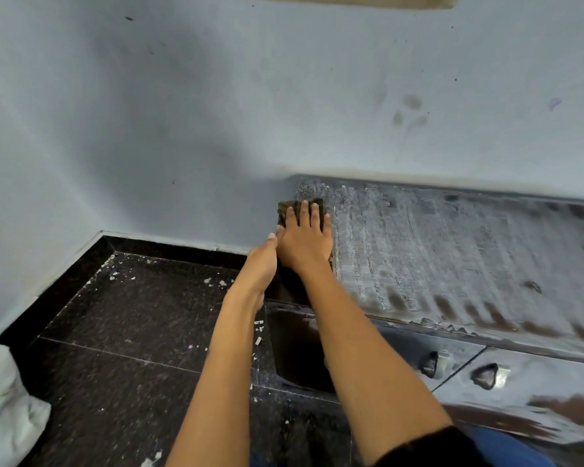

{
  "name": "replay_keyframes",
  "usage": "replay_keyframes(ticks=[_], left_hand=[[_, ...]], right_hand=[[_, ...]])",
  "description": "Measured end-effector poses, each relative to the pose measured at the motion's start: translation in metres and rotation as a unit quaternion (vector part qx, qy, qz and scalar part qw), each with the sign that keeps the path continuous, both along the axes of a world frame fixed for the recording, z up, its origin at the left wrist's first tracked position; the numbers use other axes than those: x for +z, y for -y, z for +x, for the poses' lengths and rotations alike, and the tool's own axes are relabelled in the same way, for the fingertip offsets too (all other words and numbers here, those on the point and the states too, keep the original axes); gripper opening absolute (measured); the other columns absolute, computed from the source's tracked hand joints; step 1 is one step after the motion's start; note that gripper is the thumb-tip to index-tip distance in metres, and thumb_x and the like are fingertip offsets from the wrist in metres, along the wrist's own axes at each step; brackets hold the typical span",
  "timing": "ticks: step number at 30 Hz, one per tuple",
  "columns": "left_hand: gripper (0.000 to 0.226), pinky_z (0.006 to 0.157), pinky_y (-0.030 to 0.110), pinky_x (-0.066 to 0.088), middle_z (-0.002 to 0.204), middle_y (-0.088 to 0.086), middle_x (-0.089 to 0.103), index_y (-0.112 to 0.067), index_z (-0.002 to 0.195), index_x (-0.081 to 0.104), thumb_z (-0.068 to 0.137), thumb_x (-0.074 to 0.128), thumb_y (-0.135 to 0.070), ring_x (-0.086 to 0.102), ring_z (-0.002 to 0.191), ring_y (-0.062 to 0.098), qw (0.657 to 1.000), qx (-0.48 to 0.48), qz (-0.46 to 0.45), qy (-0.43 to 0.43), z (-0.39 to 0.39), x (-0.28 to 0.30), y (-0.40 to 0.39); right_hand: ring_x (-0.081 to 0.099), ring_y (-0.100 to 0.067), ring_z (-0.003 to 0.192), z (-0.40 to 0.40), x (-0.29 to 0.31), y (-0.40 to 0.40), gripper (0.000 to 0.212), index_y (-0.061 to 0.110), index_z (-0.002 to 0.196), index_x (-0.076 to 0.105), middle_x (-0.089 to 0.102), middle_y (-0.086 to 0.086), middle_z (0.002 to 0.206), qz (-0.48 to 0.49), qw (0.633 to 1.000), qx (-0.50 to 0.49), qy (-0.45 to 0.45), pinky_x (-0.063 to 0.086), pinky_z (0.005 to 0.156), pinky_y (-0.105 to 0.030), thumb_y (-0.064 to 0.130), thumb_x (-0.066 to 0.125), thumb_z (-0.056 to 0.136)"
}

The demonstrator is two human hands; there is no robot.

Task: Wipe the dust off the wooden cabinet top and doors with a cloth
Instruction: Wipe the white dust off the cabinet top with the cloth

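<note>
Head view: right hand (pixel 304 237) flat on cloth (pixel 285 210), cabinet top (pixel 452 247) dusty.

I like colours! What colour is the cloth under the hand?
Dark olive-brown cloth, best in the head view.

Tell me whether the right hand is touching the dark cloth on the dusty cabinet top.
Touching. The head view shows the right hand pressed flat on the dark folded cloth, straight fingers overlapping it with no gap.

Cloth (pixel 300 207) on cabinet top's (pixel 452 251) left end — wall (pixel 216 112) behind.
</note>
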State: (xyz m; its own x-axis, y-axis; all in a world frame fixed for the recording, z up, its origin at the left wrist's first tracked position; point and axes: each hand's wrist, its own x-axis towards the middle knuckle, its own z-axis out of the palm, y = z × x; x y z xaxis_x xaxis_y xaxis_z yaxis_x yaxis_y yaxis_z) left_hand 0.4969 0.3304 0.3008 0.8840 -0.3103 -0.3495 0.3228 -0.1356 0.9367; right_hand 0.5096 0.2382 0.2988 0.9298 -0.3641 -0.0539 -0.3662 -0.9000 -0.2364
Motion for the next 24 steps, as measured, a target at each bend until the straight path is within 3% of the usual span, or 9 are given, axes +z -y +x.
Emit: replay_keyframes(ticks=[5,7,10,14,18,24], left_hand=[[0.062,0.110,0.036,0.035,0.143,0.009,0.045,-0.009,0.142,0.037,0.099,0.022,-0.050,0.045,0.129,0.020,0.999,0.007,0.013,-0.046,0.009,0.003,0.007],[0.063,0.109,0.035,0.035,0.144,0.009,0.043,-0.009,0.143,0.036,0.099,0.020,-0.051,0.044,0.129,0.020,0.998,0.008,0.023,-0.053,0.014,0.004,0.010],[0.058,0.108,0.032,0.033,0.145,0.009,0.042,-0.011,0.143,0.037,0.100,0.019,-0.047,0.042,0.131,0.020,0.999,0.009,0.013,-0.048,0.020,0.005,0.018],[0.057,0.114,0.038,0.028,0.147,0.009,0.039,-0.013,0.144,0.036,0.101,0.017,-0.045,0.036,0.136,0.021,0.999,0.017,-0.001,-0.036,0.028,0.001,0.024],[0.062,0.114,0.041,0.027,0.147,0.009,0.039,-0.011,0.144,0.034,0.099,0.017,-0.050,0.035,0.136,0.022,0.999,0.027,0.021,-0.032,0.034,-0.004,0.028],[0.061,0.114,0.035,0.017,0.154,0.003,0.025,-0.015,0.149,0.023,0.099,0.017,-0.050,0.021,0.142,0.019,0.997,0.010,0.077,0.006,0.030,0.001,0.033]], right_hand=[[-0.015,-0.024,0.145,-0.054,-0.022,-0.029,0.055,0.018,0.151,0.004,-0.009,-0.008,0.158,-0.023,0.996,-0.033,0.079,-0.013,0.115,-0.044,0.039,0.012,0.101],[-0.015,-0.024,0.145,-0.058,-0.023,-0.032,0.056,0.018,0.151,0.003,-0.009,-0.008,0.158,-0.028,0.996,-0.037,0.070,-0.013,0.115,-0.044,0.040,0.013,0.101],[-0.018,-0.026,0.144,-0.027,-0.018,-0.018,0.059,0.017,0.151,-0.003,-0.014,-0.009,0.157,-0.045,0.998,-0.023,0.029,-0.012,0.117,-0.046,0.043,0.017,0.101],[-0.016,-0.023,0.145,0.033,-0.007,0.015,0.056,0.017,0.151,0.001,-0.012,-0.007,0.158,0.000,1.000,-0.018,0.006,-0.011,0.117,-0.045,0.039,0.015,0.101],[-0.015,-0.023,0.145,0.075,-0.004,0.039,0.056,0.016,0.151,0.002,-0.012,-0.007,0.158,0.009,1.000,-0.027,0.006,-0.011,0.117,-0.045,0.037,0.015,0.101],[-0.014,-0.023,0.145,0.095,0.002,0.056,0.055,0.016,0.152,0.003,-0.010,-0.006,0.158,0.020,1.000,-0.023,0.006,-0.009,0.117,-0.045,0.034,0.017,0.101]])
